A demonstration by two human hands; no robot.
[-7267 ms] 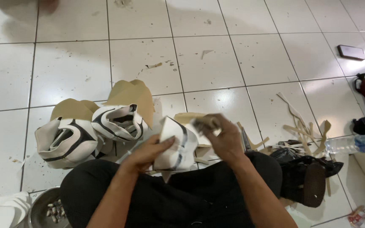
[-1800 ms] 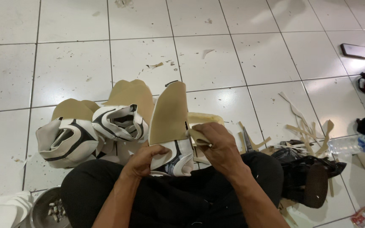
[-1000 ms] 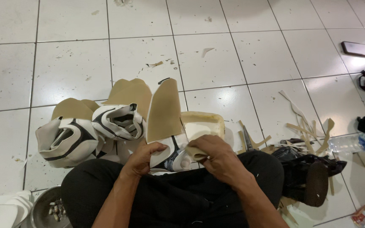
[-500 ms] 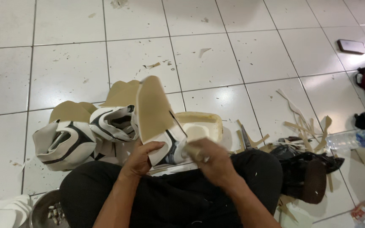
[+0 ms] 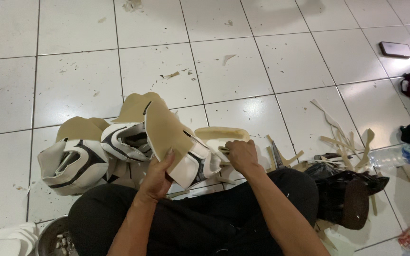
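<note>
Shoe upper (image 5: 181, 147), white and black with a tan lining, is held up over the lap, tilted, lining facing the camera. Left hand (image 5: 156, 178) is clamped on its lower edge from below, thumb on the lining. Right hand (image 5: 241, 156) is curled shut at its right end, touching the white edge; whatever's pinched in there can't be made out. Two more uppers (image 5: 79, 156) are piled just left on the tiled floor (image 5: 72, 61), and tan scraps (image 5: 338, 142) are scattered off to the right.

Tan-soled white-and-black shoe upper (image 5: 181, 151), white speckled floor tiles (image 5: 72, 71), black trousers (image 5: 195, 218)
</note>
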